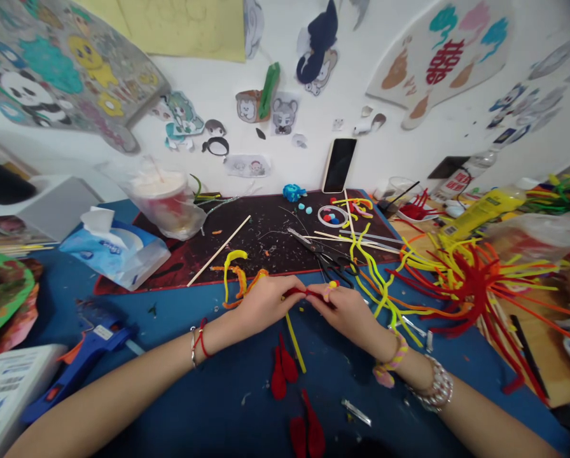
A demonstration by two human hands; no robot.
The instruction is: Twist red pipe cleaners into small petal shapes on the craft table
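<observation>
My left hand (266, 304) and my right hand (346, 315) meet over the blue table, fingertips pinched together. Between them is a short red pipe cleaner (306, 292), mostly covered by the fingers. Under my hands lies a thin yellow strip (296, 343). Closer to me are red fuzzy petal shapes (278, 375), with another red pair (308, 429) below. Black-handled scissors (330, 264) rest just beyond my right hand. Yellow and orange pipe cleaner pieces (237, 273) lie past my left hand.
A blue glue gun (91, 343) and a tissue pack (118, 251) are at left, with a bagged cup (163, 197) behind. Loose red and yellow pipe cleaners (476, 280) spread at right. A phone (340, 165) leans on the wall. A metal clip (356, 412) lies in front.
</observation>
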